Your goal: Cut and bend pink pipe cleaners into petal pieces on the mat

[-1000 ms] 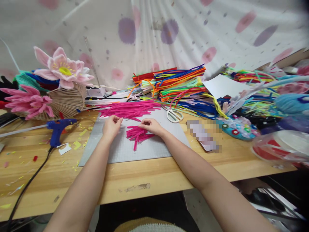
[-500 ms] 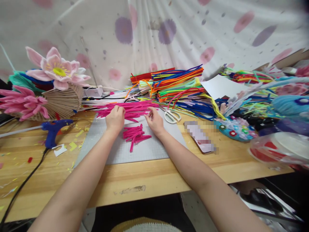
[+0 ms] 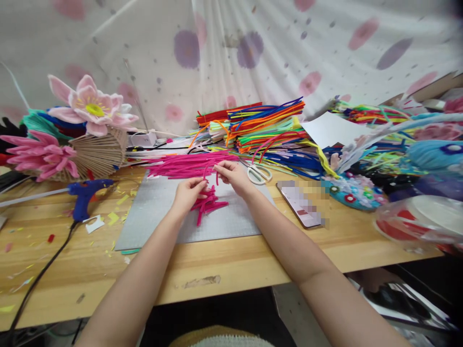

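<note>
A magenta pipe cleaner [image 3: 205,172], bent into a curve, runs between my two hands above the grey cutting mat [image 3: 144,212]. My left hand [image 3: 191,192] pinches its lower end. At its other side my right hand [image 3: 227,172] has fingers closed on it, with a short end hanging below the fingertips. Just under my hands lies a small pile of short folded magenta pieces [image 3: 211,205]. Behind them a bundle of long magenta pipe cleaners [image 3: 181,165] stretches across the back of the mat.
White-handled scissors [image 3: 259,174] and a phone [image 3: 300,205] lie to the right. A blue glue gun [image 3: 84,195] with its cord and pink fuzzy flowers [image 3: 92,107] are at left. Colourful pipe cleaner bundles [image 3: 267,123] are stacked behind.
My left hand has moved right and down toward my right hand. A curved magenta pipe cleaner now shows between them, above the small pile. The mat appears slightly shifted.
</note>
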Motion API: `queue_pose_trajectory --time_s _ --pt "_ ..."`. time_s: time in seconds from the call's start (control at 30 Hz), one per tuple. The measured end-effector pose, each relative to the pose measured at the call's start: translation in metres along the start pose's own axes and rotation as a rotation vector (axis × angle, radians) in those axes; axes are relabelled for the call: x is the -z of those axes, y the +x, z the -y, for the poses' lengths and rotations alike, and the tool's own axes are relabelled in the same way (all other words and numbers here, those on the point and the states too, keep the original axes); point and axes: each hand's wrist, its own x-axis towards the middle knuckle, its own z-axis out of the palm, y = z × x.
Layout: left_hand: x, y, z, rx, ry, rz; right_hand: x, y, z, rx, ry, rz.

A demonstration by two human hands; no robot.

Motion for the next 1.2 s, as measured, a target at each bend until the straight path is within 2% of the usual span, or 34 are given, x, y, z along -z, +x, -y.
queue_pose_trajectory --time_s 0.07,0.13,0.2,0.47,0.63,0.73,0.83,0.97,1.1,1.2 --pt "-0.006 -0.005 0.001 0.142 -0.16 0.07 -0.005 -0.002 -0.002 -0.042 0.132 0.053" --pt "-0.007 -0.008 0.002 0.219 -0.252 0.139 -0.007 -0.003 -0.007 -0.046 0.164 0.078" --pt "-0.006 -0.009 0.001 0.265 -0.309 0.188 -0.008 -0.003 -0.012 -0.034 0.15 0.084" --pt "0.003 -0.007 0.0 0.368 -0.38 0.25 -0.005 -0.002 -0.016 -0.005 0.103 0.077" --pt "0.002 -0.006 0.002 0.373 -0.343 0.264 -0.006 -0.005 -0.016 0.017 0.096 0.092" --pt "-0.003 -0.005 0.004 0.283 -0.315 0.197 -0.006 -0.005 -0.017 0.012 0.134 0.083" --pt "-0.008 -0.006 0.005 0.194 -0.339 0.141 -0.005 -0.004 -0.017 -0.056 0.253 0.094" --pt "-0.01 -0.008 0.007 0.235 -0.363 0.169 -0.004 -0.003 -0.017 -0.158 0.427 0.1" --pt "-0.008 -0.009 0.008 0.26 -0.336 0.215 -0.002 0.0 -0.02 -0.199 0.47 0.165" --pt "-0.009 -0.011 0.008 0.249 -0.339 0.241 0.0 0.002 -0.024 -0.219 0.471 0.16"
